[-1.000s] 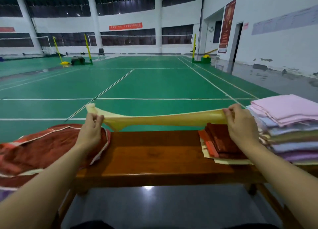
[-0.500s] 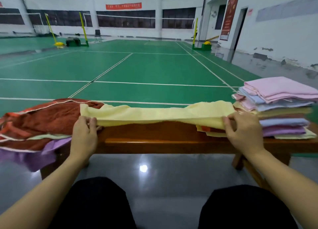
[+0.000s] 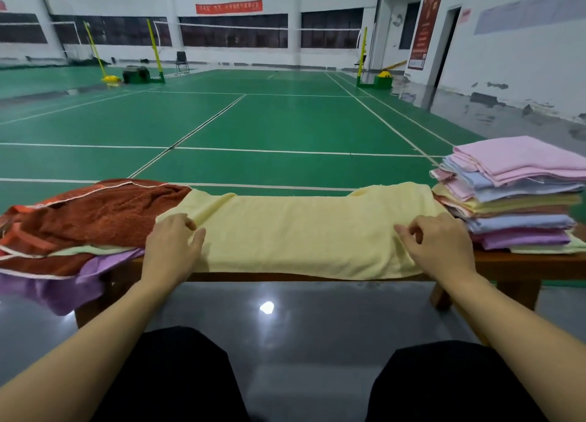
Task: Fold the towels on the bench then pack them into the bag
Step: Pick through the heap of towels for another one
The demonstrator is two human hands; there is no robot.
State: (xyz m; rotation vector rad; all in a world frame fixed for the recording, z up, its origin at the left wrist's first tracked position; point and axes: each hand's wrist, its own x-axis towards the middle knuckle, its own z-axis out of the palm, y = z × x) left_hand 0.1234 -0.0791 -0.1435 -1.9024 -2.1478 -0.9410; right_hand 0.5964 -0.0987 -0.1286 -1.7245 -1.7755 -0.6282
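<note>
On bench, yellow towel spread flat, left hand and right hand resting relaxed on it; folding step, next fold ends together.

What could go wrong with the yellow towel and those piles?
1. The yellow towel overlaps the rust-red towel heap on the left, so folding it might drag that heap. A purple towel there already hangs off the bench and could slip down.
2. The towel's right end lies against the folded stack; the right hand working there could nudge the stack crooked.
3. The towel's near edge droops over the bench, so the fold may come out uneven.
</note>
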